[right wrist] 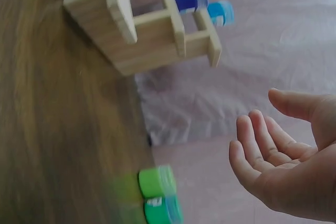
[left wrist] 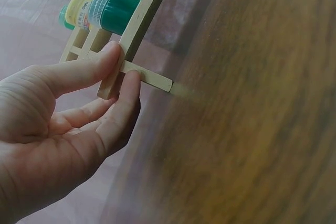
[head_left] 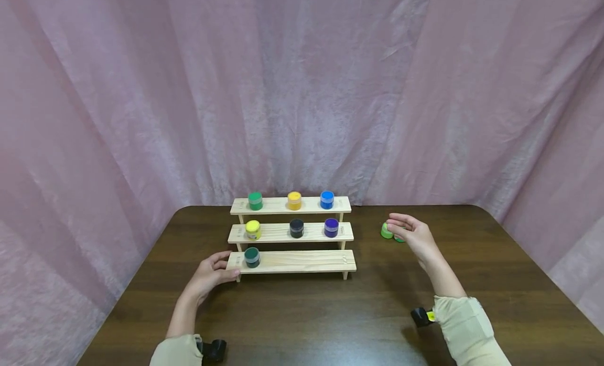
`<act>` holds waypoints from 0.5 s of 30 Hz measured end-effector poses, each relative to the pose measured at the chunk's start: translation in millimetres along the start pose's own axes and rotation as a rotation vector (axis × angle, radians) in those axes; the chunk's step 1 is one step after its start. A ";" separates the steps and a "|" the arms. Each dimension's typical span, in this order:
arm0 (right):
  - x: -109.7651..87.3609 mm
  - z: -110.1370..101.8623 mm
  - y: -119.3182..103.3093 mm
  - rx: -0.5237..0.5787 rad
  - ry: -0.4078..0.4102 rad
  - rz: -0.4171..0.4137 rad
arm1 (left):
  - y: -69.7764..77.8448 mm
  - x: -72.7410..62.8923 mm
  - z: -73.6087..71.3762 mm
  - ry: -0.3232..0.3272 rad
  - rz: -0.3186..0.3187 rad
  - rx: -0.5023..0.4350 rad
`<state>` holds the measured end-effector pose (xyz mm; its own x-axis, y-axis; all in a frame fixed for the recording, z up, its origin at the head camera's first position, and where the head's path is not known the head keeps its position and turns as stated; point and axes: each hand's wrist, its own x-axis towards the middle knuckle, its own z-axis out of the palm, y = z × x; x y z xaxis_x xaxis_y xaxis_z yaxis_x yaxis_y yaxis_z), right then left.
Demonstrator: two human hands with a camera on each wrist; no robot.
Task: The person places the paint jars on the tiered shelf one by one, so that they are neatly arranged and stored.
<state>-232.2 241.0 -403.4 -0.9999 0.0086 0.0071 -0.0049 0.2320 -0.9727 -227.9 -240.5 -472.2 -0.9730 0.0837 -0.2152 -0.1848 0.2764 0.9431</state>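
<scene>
A three-tier wooden rack (head_left: 302,261) holds several small paint jars. My left hand (head_left: 210,276) grips the left end of its lowest shelf, thumb on top and fingers beneath, as the left wrist view shows. Close by on that shelf stands a dark green jar (head_left: 252,257). My right hand (head_left: 411,236) hovers above the table at the right, fingers loosely bent and holding nothing. Below it in the right wrist view are a light green jar (right wrist: 157,182) and a green jar (right wrist: 163,210), side by side; in the head view the hand partly covers the green one.
On the middle shelf stand a yellow jar (head_left: 253,230), a black jar (head_left: 297,228) and a purple jar (head_left: 331,228). The top shelf bears a green jar (head_left: 255,201), an orange-yellow jar (head_left: 294,201) and a blue jar (head_left: 327,200). A pink curtain (head_left: 302,93) hangs behind the brown table (head_left: 302,319).
</scene>
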 end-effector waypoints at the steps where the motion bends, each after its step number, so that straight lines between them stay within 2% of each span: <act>1: 0.0 -2.6 1.8 0.001 0.004 0.002 | 0.0 0.5 -0.3 0.000 -0.001 0.002; 8: 1.8 -16.8 9.8 0.042 0.026 0.018 | 1.2 0.8 -0.9 0.001 -0.014 0.012; 15: 11.4 -25.6 20.1 0.036 0.098 0.071 | 1.8 -1.2 -0.1 0.008 -0.019 0.011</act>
<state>-243.4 270.6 -416.9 -0.9920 0.1194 -0.0416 0.0642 0.1919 -0.9793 -227.1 -240.2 -470.2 -0.9703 0.0712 -0.2311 -0.2018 0.2887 0.9359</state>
